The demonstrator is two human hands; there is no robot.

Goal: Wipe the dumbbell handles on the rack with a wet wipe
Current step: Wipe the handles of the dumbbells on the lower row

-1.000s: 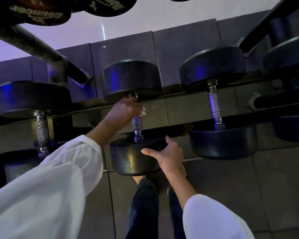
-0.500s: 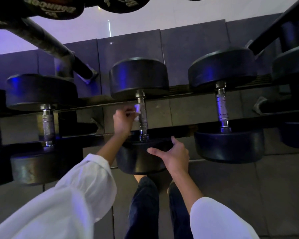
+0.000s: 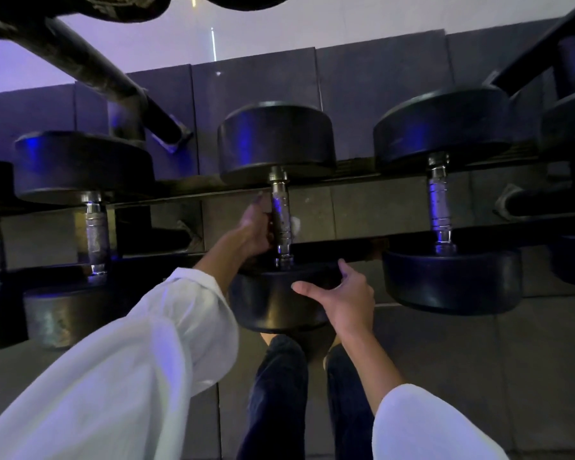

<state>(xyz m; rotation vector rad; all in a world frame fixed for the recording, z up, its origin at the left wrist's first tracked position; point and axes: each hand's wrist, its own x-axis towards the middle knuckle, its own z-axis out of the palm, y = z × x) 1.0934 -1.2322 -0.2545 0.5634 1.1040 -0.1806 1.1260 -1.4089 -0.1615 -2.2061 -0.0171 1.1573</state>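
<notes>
Slowly slide your left hand point(image 3: 258, 227), curled round the middle dumbbell handle point(image 3: 281, 215) with the wet wipe point(image 3: 295, 224) peeking out beside it, end to end, while your open right hand point(image 3: 347, 295) steadies the weight point(image 3: 273, 300) below the handle.

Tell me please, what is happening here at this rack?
A person in white sleeves is wiping dumbbell handles. The left hand curls round the metal handle of the middle dumbbell, and a bit of white wet wipe shows on the handle's far side. The right hand rests open against that dumbbell's near weight head. The neighbouring dumbbells lie untouched on the rack.
</notes>
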